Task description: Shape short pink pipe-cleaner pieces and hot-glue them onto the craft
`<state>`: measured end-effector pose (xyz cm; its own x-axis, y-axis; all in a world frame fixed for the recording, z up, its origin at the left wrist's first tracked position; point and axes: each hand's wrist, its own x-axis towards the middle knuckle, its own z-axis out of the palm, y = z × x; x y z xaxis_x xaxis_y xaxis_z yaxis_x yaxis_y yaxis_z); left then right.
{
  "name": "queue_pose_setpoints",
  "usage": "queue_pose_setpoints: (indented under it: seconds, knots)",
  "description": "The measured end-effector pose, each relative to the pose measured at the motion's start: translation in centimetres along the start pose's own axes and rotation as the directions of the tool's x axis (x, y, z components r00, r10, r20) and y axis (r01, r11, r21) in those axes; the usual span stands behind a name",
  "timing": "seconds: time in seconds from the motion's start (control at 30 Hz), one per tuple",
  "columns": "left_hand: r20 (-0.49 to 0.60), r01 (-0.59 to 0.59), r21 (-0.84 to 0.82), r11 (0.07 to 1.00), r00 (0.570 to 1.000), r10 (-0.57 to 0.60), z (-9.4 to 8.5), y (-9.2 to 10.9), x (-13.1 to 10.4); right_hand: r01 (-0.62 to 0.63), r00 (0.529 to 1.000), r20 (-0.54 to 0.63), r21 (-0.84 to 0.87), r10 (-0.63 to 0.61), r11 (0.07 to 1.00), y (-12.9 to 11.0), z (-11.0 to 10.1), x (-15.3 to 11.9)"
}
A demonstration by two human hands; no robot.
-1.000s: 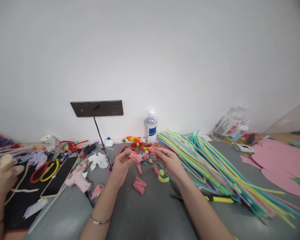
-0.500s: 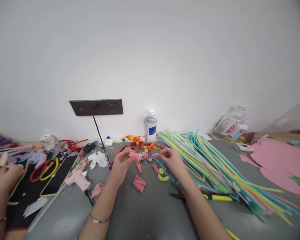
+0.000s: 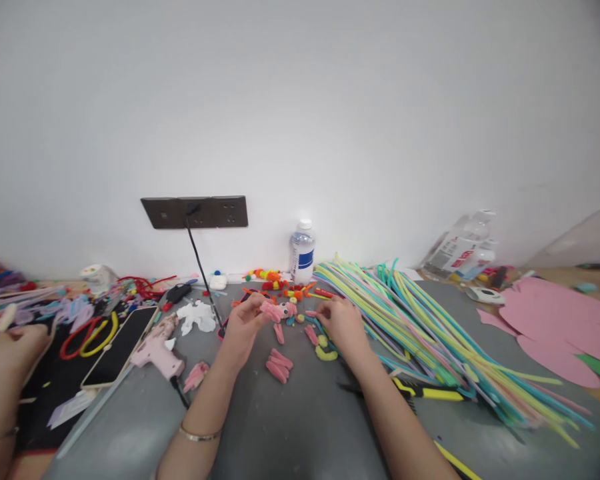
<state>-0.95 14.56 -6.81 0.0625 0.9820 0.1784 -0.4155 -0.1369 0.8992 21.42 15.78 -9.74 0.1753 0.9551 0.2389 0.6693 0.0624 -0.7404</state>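
My left hand (image 3: 244,325) pinches a small pink pipe-cleaner figure (image 3: 271,311) by one end; googly eyes show on its far side. Just to the right, my right hand (image 3: 343,327) has its fingers closed around a short pink pipe-cleaner piece (image 3: 311,313), whose tip points at the figure. Beneath them on the grey table lie more folded pink pieces, including a bundle (image 3: 279,366) and a single loop (image 3: 311,335). A curved yellow-green piece (image 3: 326,354) rests below my right fingers.
A pink glue gun (image 3: 159,357) and a phone (image 3: 121,348) lie to the left, near a co-worker's hands (image 3: 15,350). Long pipe cleaners (image 3: 420,327) spread across the right, beside a yellow-black cutter (image 3: 435,393). A bottle (image 3: 303,252) stands by the wall.
My right hand has turned over slightly and shifted a little left, its fingers bending further over the pink piece. My left hand keeps its hold on the figure, almost still.
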Motion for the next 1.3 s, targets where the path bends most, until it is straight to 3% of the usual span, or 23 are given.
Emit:
queue_pose_setpoints:
  seconds: [0.17, 0.37, 0.63, 0.77, 0.87, 0.93, 1.03, 1.17, 1.3]
  knots:
    - [0.013, 0.004, 0.012, 1.000, 1.000, -0.004, -0.1, 0.0, -0.1, -0.031, 0.999, 0.036, 0.287, 0.021, 0.958, -0.3, -1.0, 0.4]
    - [0.028, -0.002, 0.020, 1.000, 1.000, 0.001, -0.1, -0.2, -0.1, -0.139, 0.983, 0.181, 0.610, 0.033, 0.780, -1.2, -0.9, 0.1]
    - [0.064, -0.002, 0.020, 1.000, 0.998, 0.001, -0.1, -0.3, -0.1, -0.176, 0.979, 0.199, 0.737, 0.039, 0.653, -2.5, -0.7, -0.5]
    - [0.162, 0.065, 0.011, 0.998, 0.984, -0.066, 0.1, -0.1, -0.5, -0.139, 0.985, 0.170, 0.765, 0.011, 0.629, -3.9, -0.2, -1.0]
    - [0.274, 0.150, 0.013, 0.989, 0.950, -0.148, 0.4, -0.1, -0.8, -0.051, 0.993, 0.106, 0.761, -0.047, 0.647, -4.8, 0.0, -1.6]
    - [0.309, 0.164, 0.023, 0.986, 0.937, -0.163, 0.4, -0.2, -0.9, 0.103, 0.992, -0.016, 0.698, -0.128, 0.708, -5.2, -0.2, -1.9]
    - [0.329, 0.162, 0.028, 0.986, 0.930, -0.162, 0.4, -0.3, -0.9, 0.319, 0.947, -0.159, 0.545, -0.278, 0.776, -5.6, -0.5, -2.1]
    - [0.339, 0.176, 0.030, 0.984, 0.924, -0.175, 0.3, -0.3, -0.9, 0.427, 0.899, -0.151, 0.506, -0.410, 0.750, -5.6, -0.8, -2.0]
    - [0.334, 0.154, 0.041, 0.987, 0.929, -0.159, 0.2, -0.3, -0.9, 0.431, 0.887, -0.103, 0.532, -0.450, 0.728, -5.2, -0.8, -1.8]
